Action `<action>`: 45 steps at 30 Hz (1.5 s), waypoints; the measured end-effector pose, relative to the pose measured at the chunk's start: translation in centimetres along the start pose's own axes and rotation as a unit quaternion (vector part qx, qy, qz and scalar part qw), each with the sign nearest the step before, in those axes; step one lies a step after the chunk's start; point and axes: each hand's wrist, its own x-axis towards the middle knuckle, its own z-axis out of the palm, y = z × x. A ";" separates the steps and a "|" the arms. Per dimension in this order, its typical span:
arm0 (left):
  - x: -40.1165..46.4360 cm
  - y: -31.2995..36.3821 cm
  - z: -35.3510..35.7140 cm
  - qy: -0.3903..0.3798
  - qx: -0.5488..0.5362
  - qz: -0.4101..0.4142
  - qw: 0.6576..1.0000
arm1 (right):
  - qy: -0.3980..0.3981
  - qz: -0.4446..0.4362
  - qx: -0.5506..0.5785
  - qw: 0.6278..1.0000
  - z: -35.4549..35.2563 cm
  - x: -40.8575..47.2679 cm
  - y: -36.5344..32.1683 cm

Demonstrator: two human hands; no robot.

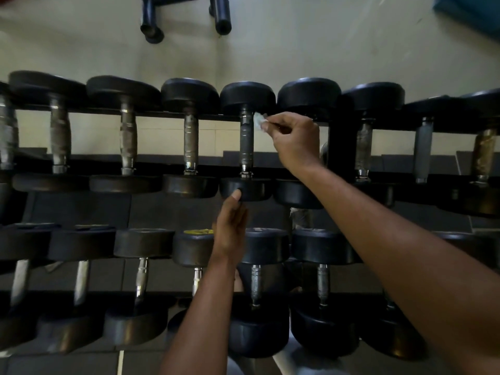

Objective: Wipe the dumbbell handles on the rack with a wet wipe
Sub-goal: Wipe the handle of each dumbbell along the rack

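Head view: right hand (293, 136) pinches wet wipe (259, 121) beside dumbbell handle (246, 139).

Gaps between handles (246, 139) open; heads (247, 97) abutting.

A pale cream floor (297, 44) fills the upper part of the view, dull and evenly lit. The dark tube legs of a metal frame (186, 12) stand on it at the top. A teal mat (470, 9) shows at the top right corner. Dark grey floor tiles (81, 366) lie below.
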 end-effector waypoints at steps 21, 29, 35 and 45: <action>-3.9 9.4 3.5 0.097 0.608 0.218 0.757 | -0.050 -0.011 -0.088 0.995 2.3 0.5 -1.8; -4.3 10.2 4.5 0.102 0.648 0.193 0.730 | -0.186 0.064 -0.119 0.973 0.8 -3.4 -0.7; -4.6 10.2 4.6 0.089 0.650 0.191 0.730 | -0.240 0.129 -0.137 0.952 0.1 -3.5 -0.7; -4.0 9.9 4.0 0.091 0.646 0.206 0.729 | -0.196 0.249 -0.235 0.919 2.5 -2.2 -1.0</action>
